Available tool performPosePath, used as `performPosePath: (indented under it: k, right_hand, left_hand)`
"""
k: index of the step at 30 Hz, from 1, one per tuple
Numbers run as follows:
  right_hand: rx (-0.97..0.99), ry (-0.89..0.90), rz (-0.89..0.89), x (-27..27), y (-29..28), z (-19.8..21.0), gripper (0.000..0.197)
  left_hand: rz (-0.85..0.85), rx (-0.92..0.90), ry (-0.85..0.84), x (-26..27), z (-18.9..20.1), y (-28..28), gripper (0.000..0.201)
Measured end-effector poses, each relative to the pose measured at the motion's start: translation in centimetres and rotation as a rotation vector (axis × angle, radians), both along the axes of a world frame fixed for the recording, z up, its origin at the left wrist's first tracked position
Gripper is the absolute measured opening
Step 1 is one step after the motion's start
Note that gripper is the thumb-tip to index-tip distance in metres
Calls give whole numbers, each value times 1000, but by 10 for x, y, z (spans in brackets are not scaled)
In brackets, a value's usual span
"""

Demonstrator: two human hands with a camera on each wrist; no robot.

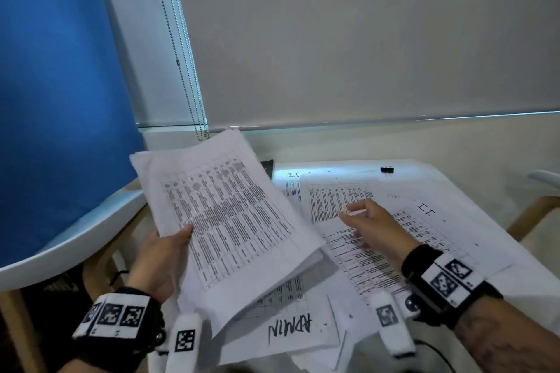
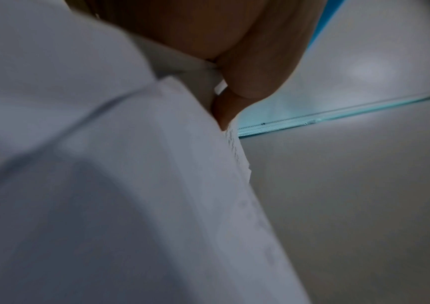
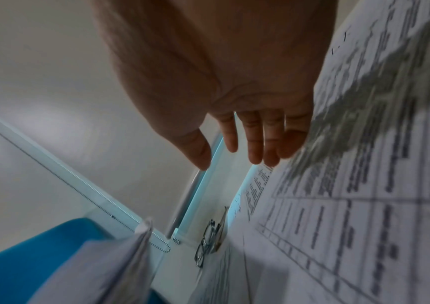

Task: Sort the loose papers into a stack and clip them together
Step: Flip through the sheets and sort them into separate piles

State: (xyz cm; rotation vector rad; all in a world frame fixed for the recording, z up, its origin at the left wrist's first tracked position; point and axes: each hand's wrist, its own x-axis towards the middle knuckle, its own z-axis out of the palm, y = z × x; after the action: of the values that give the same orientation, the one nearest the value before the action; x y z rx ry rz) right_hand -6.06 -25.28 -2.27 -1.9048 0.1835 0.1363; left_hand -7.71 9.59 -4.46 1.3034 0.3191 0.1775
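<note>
At lower left of the head view, the left hand [image 1: 157,263] grips a stack of papers [image 1: 230,221] by its edge, raised and tilted above the desk [image 1: 472,194]. Right of centre, the right hand [image 1: 375,227] is flat with fingers extended over loose papers [image 1: 378,266] spread across the desk. A black binder clip [image 1: 387,170] lies at the desk's far edge, and glasses [image 3: 207,244] lie beside the papers.

The left hand [image 1: 160,257] gripped with thumb on top, raised, while the right hand [image 1: 375,230] reached forward, fingers extended.
</note>
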Motion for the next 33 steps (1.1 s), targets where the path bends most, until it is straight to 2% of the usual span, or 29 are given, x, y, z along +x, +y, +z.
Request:
performPosePath:
  k: [5,8,12,18,20,23,26,27,30,33]
  right_hand:
    - [56,194,143,12,8,-6,37]
    - [70,227,170,15,30,-9,25]
    - [44,266,181,21,52,-7,5]
    - [-118,245,216,24,64,-17,18]
    - [-56,184,180,23,62,-18,21]
    - [77,23,120,23,50,-11,12]
    - [73,-280,-27,28,25,12,16]
    - [60,-393,-80,27,16,26,20]
    - [35,-662,-144,11,-7,84,14]
    - [113,-793,-17,-18,-22,142,20]
  left_hand:
    - [-53,-72,79,-9,-11,8,33]
    - [-72,-78,98,-13,-15,-4,29]
    - [-47,-88,127,-7,-21,-8,38]
    - [-71,-129,133,-7,-23,-6,31]
    - [-97,-138,141,-8,-24,-2,26]
    - [-142,-166,134,-10,-23,2,25]
    - [-160,-135,81,-12,-18,-1,23]
    - [-152,-117,62,-12,-16,-4,21]
    - [-141,-90,35,-9,-14,-14,21]
    - [-133,-76,22,-2,-15,-28,31]
